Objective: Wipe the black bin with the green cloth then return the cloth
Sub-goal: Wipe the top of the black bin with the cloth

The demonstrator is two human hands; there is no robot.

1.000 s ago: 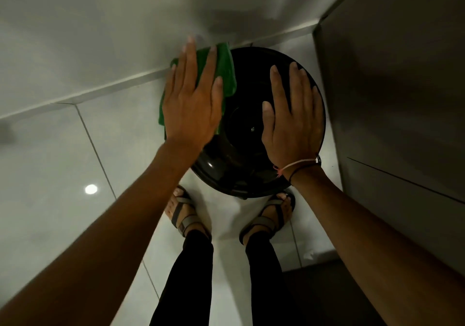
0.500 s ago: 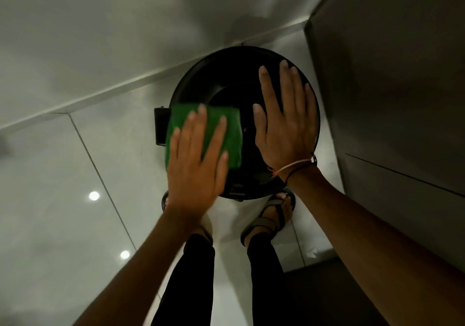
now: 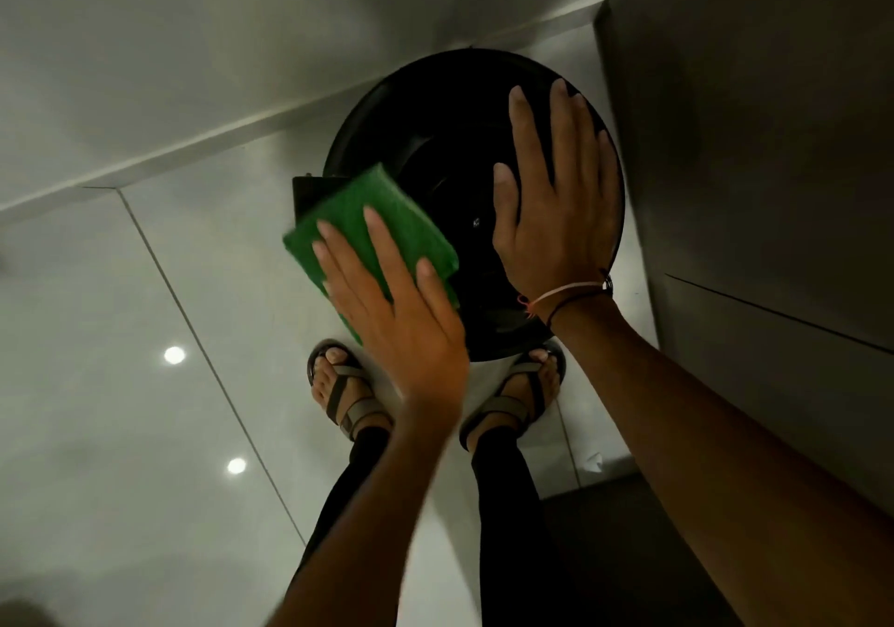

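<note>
Green cloth (image 3: 370, 229), pressed under the flat, spread left hand (image 3: 401, 321), has swept from the black bin's (image 3: 435, 142) far-left rim to its near-left edge, apparently mid-wipe, while the open right hand (image 3: 556, 220) steadies the lid.

A plain green cloth (image 3: 370, 222) lies on the glossy black bin (image 3: 435, 142), above pale grey floor tiles (image 3: 121, 336).

Dim, greenish cast, two lamp reflections on glossy floor (image 3: 121, 384), wide-angle bending at edges
</note>
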